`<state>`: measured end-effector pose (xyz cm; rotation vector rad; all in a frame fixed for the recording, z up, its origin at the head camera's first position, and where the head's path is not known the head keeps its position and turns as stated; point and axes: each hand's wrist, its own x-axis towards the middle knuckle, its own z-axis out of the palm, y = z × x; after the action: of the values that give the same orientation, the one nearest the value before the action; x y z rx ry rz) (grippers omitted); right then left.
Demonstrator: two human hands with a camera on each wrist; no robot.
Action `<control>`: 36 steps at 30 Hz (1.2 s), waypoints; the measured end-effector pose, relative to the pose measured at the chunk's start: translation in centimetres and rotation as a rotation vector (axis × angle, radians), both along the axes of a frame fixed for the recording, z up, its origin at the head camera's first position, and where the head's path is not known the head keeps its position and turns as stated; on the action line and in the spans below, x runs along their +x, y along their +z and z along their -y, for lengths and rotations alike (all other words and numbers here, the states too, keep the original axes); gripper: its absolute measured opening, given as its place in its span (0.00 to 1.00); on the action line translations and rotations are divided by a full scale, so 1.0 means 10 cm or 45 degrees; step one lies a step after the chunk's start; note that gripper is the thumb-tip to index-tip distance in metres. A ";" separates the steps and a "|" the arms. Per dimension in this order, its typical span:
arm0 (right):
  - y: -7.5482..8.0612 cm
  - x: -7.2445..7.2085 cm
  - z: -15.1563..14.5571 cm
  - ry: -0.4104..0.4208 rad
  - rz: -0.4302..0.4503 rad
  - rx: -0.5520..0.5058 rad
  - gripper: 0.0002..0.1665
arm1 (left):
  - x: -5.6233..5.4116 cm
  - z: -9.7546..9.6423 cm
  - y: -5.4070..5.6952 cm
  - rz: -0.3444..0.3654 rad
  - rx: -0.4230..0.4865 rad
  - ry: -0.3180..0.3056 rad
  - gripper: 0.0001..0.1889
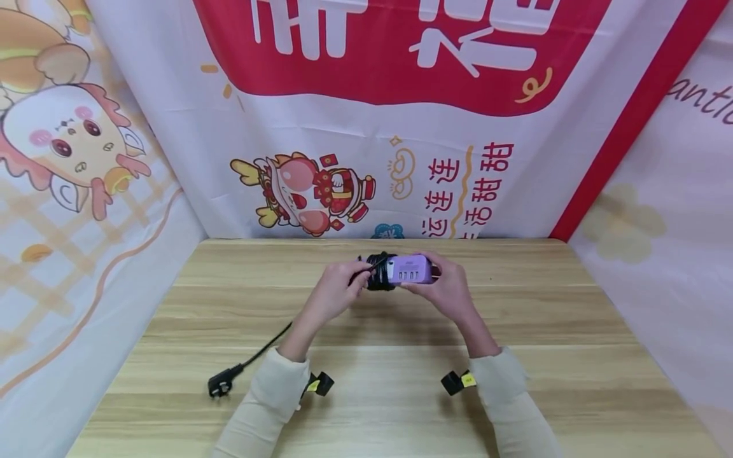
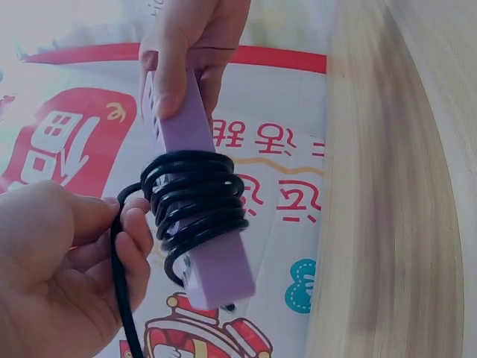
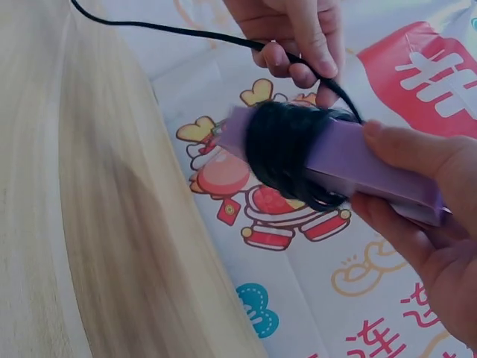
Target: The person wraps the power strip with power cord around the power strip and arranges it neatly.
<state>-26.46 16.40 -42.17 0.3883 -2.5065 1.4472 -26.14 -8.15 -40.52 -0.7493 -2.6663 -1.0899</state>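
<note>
A purple power strip with a row of small ports is held up over the far part of the table. My right hand grips its right end, thumb on one face and fingers round the other side. Several turns of black cord wrap the strip's other half. My left hand pinches the cord between thumb and fingers, just beside the coils. From there the loose length trails down to the left, ending in a black plug near the left sleeve. In the right wrist view, the coils look slightly blurred.
The wooden table ends at a printed cloth backdrop behind the hands. Patterned cloth walls rise at both sides. A black wrist mount with a yellow label sits at each cuff.
</note>
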 end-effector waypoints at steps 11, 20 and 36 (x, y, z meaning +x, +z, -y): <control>0.01 -0.05 -0.12 -0.284 -0.023 -0.232 0.37 | 0.04 -0.16 -0.07 0.084 0.070 -0.141 0.10; -0.01 -0.11 -0.23 -0.374 0.043 -0.383 0.39 | 0.03 -0.19 -0.18 0.235 0.067 -0.253 0.09; 0.00 -0.11 -0.15 -0.319 0.057 -0.509 0.38 | 0.08 -0.28 -0.21 0.465 0.240 -0.450 0.09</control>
<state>-27.61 17.91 -42.19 -0.0284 -2.1261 1.8042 -25.34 -5.32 -42.64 -1.1058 -2.7199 -1.6862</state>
